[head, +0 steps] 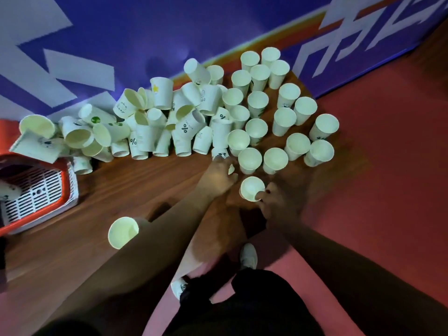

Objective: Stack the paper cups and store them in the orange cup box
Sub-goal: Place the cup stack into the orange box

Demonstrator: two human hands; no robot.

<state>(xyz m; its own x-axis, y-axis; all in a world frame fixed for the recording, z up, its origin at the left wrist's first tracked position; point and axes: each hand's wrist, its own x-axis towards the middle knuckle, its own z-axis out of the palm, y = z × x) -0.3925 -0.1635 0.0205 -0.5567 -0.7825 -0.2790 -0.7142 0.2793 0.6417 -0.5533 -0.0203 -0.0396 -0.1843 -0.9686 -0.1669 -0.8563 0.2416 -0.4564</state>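
Across the bench (145, 183), right hand (278, 204) fingers (260, 195) pinch a paper cup (249, 187), left hand (219, 174) too blurred to tell; gathering step, nesting probably next.

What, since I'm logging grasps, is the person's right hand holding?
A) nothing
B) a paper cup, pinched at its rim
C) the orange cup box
B: the right hand has its thumb over the rim of a paper cup whose open mouth faces the camera. The orange cup box sits far to the left, away from that hand.
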